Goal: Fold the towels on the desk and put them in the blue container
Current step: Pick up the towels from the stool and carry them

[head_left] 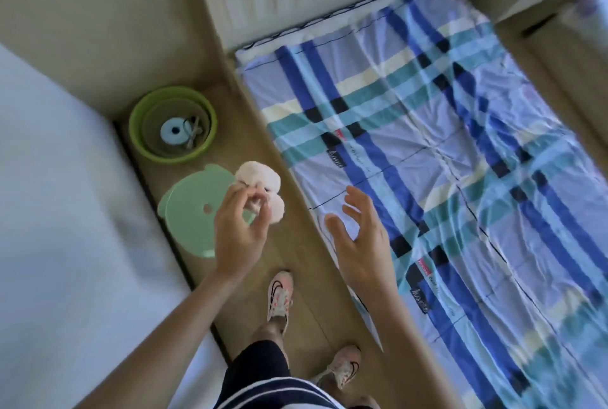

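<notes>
Pinched between the fingertips of the left hand (238,231) is a small crumpled pale-pink towel (263,188), held in the air above the wooden floor (263,119) and just over the edge of a mint-green plastic stool (189,211). The right hand (357,237) is empty, fingers spread and slightly curled, hovering at the near edge of the bed. The plaid sheet (427,145) on the bed has blue, teal, cream and black stripes, with small black and red labels printed on it; their script is too blurred to read. Beyond the stool a lime-green bucket (172,124) stands on the floor with a pale-blue roll (172,130) inside. Two pink-and-white sneakers (279,295) show below.
</notes>
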`<state>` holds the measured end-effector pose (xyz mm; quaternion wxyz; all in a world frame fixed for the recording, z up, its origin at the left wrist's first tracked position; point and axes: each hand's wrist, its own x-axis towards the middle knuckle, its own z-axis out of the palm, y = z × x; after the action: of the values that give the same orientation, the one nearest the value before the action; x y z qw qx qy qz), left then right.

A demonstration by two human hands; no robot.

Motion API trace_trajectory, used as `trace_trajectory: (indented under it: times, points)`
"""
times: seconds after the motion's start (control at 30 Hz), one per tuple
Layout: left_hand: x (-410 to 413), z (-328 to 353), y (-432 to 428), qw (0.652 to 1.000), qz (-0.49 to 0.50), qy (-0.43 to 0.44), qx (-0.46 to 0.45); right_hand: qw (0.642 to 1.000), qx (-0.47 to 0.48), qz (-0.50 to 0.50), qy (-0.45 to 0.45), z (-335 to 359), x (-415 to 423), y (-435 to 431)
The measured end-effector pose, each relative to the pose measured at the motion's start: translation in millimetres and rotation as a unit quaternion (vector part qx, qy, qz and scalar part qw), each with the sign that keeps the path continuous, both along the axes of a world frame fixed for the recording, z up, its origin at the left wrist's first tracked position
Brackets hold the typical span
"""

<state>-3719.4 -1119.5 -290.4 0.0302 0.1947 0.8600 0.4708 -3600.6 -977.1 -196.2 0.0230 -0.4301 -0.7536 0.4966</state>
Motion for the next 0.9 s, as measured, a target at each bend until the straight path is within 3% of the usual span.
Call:
trace_trajectory:
  times: [0.37,0.63,0.9]
  points:
    - [137,142,105,0.969,-0.221,-0.061,0.091,0.966,0.058,-0.239,0.076,64,164,66]
    - [262,193,174,0.920,-0.365,-0.076,0.121,0.903,0.096,-0.402,0.118,83,321,91]
    - [435,217,213,0.859,-0.491,-0.073,0.126,0.814,0.135,-0.542,0.163,91,501,90]
